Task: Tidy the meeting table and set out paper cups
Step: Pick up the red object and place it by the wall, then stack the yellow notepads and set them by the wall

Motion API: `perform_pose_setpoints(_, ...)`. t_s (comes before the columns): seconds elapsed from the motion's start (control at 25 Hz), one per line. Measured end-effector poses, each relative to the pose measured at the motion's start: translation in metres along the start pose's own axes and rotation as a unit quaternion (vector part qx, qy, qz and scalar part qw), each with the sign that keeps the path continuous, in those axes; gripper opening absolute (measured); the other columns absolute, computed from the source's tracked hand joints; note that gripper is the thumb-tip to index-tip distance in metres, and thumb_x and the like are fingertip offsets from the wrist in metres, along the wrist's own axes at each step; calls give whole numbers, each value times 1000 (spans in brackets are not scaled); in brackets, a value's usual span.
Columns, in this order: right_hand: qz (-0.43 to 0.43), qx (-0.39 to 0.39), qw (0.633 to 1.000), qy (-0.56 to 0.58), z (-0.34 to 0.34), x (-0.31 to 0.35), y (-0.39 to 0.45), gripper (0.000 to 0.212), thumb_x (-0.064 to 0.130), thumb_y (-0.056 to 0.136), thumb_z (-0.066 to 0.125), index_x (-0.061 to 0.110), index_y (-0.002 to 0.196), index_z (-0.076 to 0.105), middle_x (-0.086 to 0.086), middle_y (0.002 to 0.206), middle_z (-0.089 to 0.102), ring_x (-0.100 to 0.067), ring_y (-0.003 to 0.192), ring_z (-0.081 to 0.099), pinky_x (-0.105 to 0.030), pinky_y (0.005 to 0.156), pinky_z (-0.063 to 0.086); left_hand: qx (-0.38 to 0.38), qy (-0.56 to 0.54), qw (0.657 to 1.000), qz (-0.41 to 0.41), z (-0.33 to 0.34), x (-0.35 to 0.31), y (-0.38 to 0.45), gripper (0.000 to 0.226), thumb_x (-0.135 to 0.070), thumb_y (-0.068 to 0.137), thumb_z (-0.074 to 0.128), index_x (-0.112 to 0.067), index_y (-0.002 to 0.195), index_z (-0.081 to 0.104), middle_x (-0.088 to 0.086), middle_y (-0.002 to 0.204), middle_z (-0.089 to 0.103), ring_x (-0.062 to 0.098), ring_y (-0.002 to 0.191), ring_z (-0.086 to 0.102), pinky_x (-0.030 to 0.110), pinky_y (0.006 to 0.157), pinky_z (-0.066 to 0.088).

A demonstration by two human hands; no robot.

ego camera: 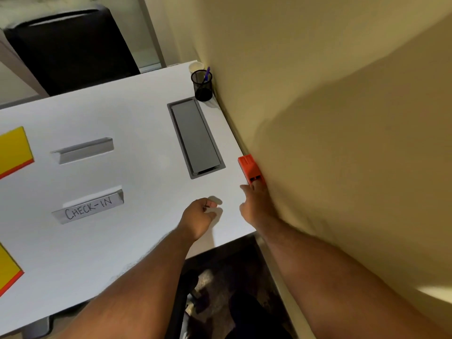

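A white paper cup (196,67) stands at the far corner of the white table (127,118), behind a black mesh pen holder (202,86) with a purple pen in it. An orange block-shaped object (250,168) lies at the table's right edge against the wall. My right hand (256,204) reaches to it, fingertips touching its near end, thumb spread to the left. My left hand (199,217) rests on the table beside it, fingers loosely curled with nothing in them.
A grey cable hatch (195,138) is set into the table. A blank grey name tent (83,150) and one marked CHECK-IN (89,207) stand mid-table. Two yellow pads (14,150) (7,270) lie at the left edge. A black chair (71,50) stands behind, and a beige wall (318,106) is on the right.
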State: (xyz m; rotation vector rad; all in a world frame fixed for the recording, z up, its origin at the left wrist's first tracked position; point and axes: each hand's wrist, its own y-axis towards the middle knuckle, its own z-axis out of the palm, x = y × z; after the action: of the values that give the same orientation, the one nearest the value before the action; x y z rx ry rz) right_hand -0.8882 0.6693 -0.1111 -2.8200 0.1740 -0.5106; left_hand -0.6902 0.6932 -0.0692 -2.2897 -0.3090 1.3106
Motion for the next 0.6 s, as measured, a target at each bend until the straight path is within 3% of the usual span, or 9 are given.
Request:
perform_pose_setpoints(0.16, -22, 12, 999, 40, -2, 18, -18, 64, 23, 96, 66, 23, 155, 39, -5, 159, 32, -28, 145, 38, -41, 109, 49, -30, 136, 989, 44, -19, 0, -2, 24, -15, 95, 66, -28, 115, 63, -9, 125, 57, 20, 119, 56, 26, 96, 40)
perform_pose_setpoints(0.32, -4, 40, 998, 54, 3, 34, -42, 65, 31, 97, 64, 26, 155, 36, -1, 164, 26, -25, 146, 37, -44, 111, 48, -52, 286, 952, 93, -34, 18, -19, 41, -25, 95, 64, -24, 135, 58, -2, 142, 52, 23, 128, 48, 35, 103, 46)
perform_pose_setpoints(0.6, -28, 11, 998, 51, 14, 66, -97, 68, 38, 97, 67, 20, 157, 38, -5, 158, 35, -28, 142, 42, -42, 114, 46, -51, 302, 949, 73, -58, 72, -62, 47, -37, 93, 65, -24, 137, 56, -3, 144, 48, 23, 133, 44, 42, 102, 48)
